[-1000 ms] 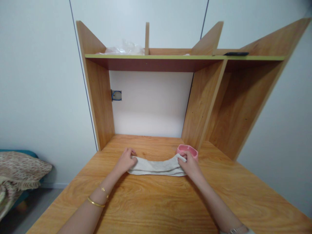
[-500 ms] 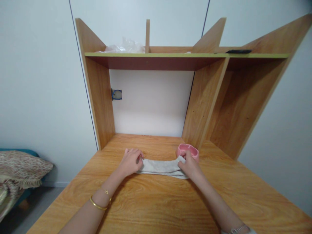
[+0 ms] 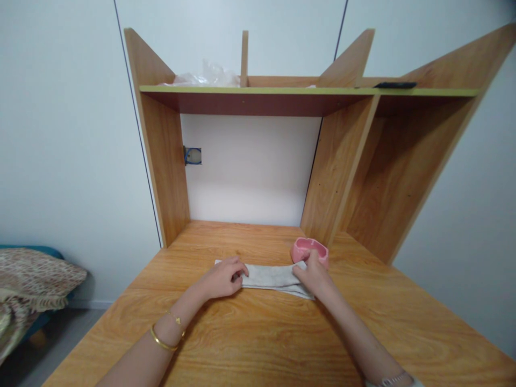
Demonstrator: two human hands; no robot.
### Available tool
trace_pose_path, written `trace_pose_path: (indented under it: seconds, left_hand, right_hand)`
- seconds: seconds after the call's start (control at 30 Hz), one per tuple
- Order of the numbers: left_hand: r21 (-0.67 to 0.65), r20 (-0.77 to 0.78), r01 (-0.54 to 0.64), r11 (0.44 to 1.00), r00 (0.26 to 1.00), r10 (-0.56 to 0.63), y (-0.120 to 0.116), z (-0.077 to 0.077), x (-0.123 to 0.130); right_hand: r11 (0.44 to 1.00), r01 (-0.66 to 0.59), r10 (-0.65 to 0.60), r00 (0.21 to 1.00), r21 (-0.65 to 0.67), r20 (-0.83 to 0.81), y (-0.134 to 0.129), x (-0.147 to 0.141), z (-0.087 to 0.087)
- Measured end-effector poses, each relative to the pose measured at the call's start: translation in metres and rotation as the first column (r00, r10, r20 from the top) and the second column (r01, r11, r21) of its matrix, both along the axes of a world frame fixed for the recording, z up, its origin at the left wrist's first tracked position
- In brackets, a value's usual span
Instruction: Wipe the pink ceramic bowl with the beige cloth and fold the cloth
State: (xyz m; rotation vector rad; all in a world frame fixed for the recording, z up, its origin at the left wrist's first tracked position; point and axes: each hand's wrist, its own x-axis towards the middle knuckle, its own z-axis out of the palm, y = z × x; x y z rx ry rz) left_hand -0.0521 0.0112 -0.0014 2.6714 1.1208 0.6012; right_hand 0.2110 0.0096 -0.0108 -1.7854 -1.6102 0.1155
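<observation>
A light grey cloth (image 3: 268,276), folded into a long flat strip, lies across the wooden desktop. My left hand (image 3: 226,276) rests over its left part, with fingers curled and thumb and forefinger closing on the fabric. A pale corner of the cloth shows past the back of that hand. At the right end, my right hand (image 3: 313,271) pinches the cloth between thumb and fingers. Just behind the right hand stands a pink bowl (image 3: 300,248) with an angular rim, partly hidden by the fingers.
The desktop (image 3: 258,333) runs back to a wooden shelf unit (image 3: 342,166). Its upper shelf holds a clear plastic bag (image 3: 207,75) and a dark flat object (image 3: 395,85). An uncovered wall box (image 3: 193,156) shows wires. A patterned blanket (image 3: 36,274) lies at the far left.
My left hand has slid right along the cloth, uncovering its left corner. My right hand stays at the right end, where the lower layer now sticks out a little more.
</observation>
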Motion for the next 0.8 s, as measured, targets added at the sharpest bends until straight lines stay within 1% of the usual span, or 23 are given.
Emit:
trace_pose_path:
  seconds: [0.1,0.2,0.3,0.4,0.5,0.6,0.7,0.8]
  left_hand:
    - [0.055,0.0,0.008,0.998,1.0,-0.008,-0.004,0.003,0.004]
    - [0.1,-0.003,0.053,0.994,0.999,-0.053,-0.012,0.007,0.013]
    - [0.108,-0.034,0.108,0.988,0.994,-0.105,-0.019,0.007,0.022]
    - [0.098,-0.068,0.129,0.987,0.99,-0.122,-0.022,0.003,0.026]
    - [0.059,-0.091,0.127,0.99,0.988,-0.121,-0.018,-0.002,0.025]
    - [0.03,-0.08,0.127,0.991,0.989,-0.124,-0.015,-0.004,0.023]
    - [0.04,-0.052,0.112,0.993,0.993,-0.11,-0.014,-0.003,0.022]
    - [0.039,-0.019,0.068,0.997,0.998,-0.068,-0.014,0.0,0.019]
  right_hand:
    - [1.0,0.015,-0.015,1.0,0.013,-0.01,0.0,0.001,0.002]
    - [1.0,0.026,-0.026,1.0,0.009,-0.001,0.001,0.005,0.001]
    - [0.999,0.023,-0.021,0.999,-0.041,0.044,0.004,0.012,-0.001]
    - [0.995,0.001,0.007,0.997,-0.1,0.081,0.006,0.018,-0.001]
    - [0.987,0.029,-0.012,0.994,-0.159,0.108,0.007,0.022,0.003]
    - [0.978,0.078,-0.046,0.985,-0.192,0.166,0.005,0.023,0.01]
    - [0.972,0.114,-0.077,0.98,-0.204,0.181,0.002,0.024,0.017]
    - [0.965,0.137,-0.094,0.977,-0.225,0.193,0.0,0.026,0.017]
